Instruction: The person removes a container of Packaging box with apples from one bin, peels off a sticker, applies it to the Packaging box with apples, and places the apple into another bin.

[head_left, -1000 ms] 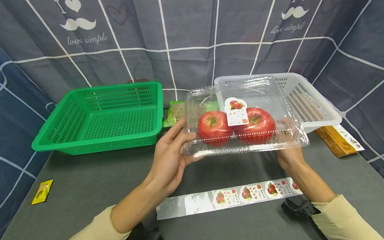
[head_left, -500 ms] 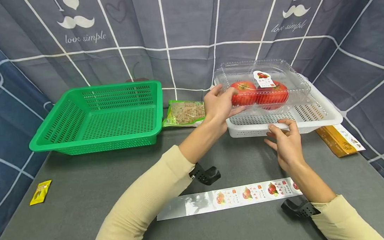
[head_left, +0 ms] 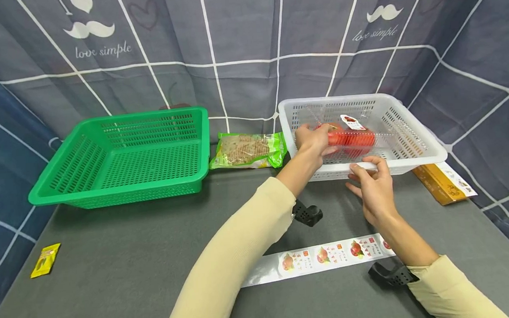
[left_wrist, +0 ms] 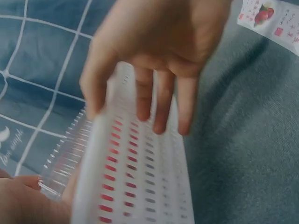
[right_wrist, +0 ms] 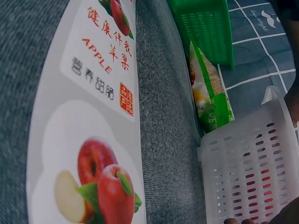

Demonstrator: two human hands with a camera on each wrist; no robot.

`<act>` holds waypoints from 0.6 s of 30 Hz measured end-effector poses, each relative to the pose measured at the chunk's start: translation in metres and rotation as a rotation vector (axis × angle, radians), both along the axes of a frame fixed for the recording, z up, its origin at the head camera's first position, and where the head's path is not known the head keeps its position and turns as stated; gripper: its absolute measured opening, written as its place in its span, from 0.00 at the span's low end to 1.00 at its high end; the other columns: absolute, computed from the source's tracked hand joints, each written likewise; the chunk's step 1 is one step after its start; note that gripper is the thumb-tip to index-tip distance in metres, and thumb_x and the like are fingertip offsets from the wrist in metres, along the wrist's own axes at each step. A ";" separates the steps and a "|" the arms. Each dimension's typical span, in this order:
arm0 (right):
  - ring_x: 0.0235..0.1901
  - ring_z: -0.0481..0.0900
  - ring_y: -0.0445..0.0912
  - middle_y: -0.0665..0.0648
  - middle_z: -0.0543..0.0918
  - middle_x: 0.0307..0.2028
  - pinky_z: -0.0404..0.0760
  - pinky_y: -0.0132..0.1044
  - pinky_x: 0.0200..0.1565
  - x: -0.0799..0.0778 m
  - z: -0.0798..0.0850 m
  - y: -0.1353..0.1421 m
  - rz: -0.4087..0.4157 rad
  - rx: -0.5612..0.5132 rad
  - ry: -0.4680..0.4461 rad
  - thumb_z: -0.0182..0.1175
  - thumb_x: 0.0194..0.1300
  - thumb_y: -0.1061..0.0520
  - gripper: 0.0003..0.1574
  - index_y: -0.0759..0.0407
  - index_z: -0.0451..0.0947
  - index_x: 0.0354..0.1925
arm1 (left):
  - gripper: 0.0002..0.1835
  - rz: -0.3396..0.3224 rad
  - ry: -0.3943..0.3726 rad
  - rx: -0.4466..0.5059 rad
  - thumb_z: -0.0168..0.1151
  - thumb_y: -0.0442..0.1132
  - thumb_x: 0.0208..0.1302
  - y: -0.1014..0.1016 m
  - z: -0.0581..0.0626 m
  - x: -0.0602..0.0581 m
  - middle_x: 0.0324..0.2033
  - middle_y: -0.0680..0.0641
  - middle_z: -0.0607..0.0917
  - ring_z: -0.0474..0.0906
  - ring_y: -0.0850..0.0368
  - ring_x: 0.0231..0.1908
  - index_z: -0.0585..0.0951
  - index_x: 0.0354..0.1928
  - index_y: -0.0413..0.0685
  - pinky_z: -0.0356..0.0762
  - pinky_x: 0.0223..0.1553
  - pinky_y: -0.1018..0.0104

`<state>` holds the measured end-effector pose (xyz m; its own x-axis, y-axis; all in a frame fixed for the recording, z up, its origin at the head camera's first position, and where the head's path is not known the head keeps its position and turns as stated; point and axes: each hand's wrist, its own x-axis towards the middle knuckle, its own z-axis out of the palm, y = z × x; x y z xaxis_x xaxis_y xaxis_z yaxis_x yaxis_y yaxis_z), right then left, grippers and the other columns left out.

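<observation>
A clear plastic clamshell box [head_left: 382,139] with two red apples [head_left: 360,142] inside and a fruit sticker [head_left: 352,122] on its lid sits within the white basket [head_left: 418,159]. My left hand [head_left: 312,140] reaches over the basket's front rim and grips the box's left side; its fingertips are partly hidden. At that same rim my right hand [head_left: 375,187] pinches the edge. In the left wrist view, the right hand [left_wrist: 159,42] has its thumb at the rim and several fingers along the outer wall. Red shows through the slots of the basket wall [right_wrist: 247,172] in the right wrist view.
A green basket [head_left: 154,181] stands at the back left. Between the baskets lies a green-edged food packet [head_left: 247,150]. A strip of apple stickers [head_left: 321,257] lies in front, partly under the left sleeve. A yellow sachet [head_left: 45,260] is far left, a brown package [head_left: 442,185] right.
The left hand has carried the apple box right and back, then lowered it into the white basket. The right hand has let go of the box and taken the basket's front rim.
</observation>
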<state>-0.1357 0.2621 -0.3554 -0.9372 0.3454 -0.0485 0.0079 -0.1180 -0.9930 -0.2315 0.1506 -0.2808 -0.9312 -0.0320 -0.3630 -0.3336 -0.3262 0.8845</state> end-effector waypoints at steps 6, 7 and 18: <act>0.48 0.73 0.49 0.57 0.62 0.48 0.76 0.45 0.56 -0.002 0.001 -0.003 -0.008 0.009 -0.012 0.60 0.71 0.53 0.19 0.48 0.62 0.53 | 0.32 -0.044 0.006 -0.028 0.62 0.29 0.66 0.004 -0.012 -0.006 0.58 0.35 0.76 0.82 0.38 0.47 0.66 0.71 0.42 0.84 0.37 0.55; 0.48 0.73 0.49 0.57 0.62 0.48 0.76 0.45 0.56 -0.002 0.001 -0.003 -0.006 0.015 -0.012 0.60 0.71 0.53 0.19 0.48 0.62 0.53 | 0.32 -0.062 0.007 -0.043 0.62 0.30 0.66 0.003 -0.012 -0.006 0.59 0.35 0.75 0.82 0.38 0.48 0.66 0.71 0.43 0.84 0.39 0.55; 0.46 0.73 0.47 0.57 0.63 0.47 0.81 0.37 0.49 -0.002 0.000 -0.002 -0.044 -0.012 -0.020 0.60 0.71 0.55 0.17 0.46 0.62 0.51 | 0.48 -0.253 0.027 -0.454 0.64 0.62 0.61 0.003 -0.017 -0.007 0.74 0.43 0.55 0.59 0.44 0.69 0.58 0.76 0.48 0.64 0.65 0.49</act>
<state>-0.1373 0.2596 -0.3558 -0.9200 0.3853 -0.0716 0.0224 -0.1306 -0.9912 -0.2383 0.1541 -0.2973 -0.9390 0.0471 -0.3406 -0.3274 0.1799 0.9276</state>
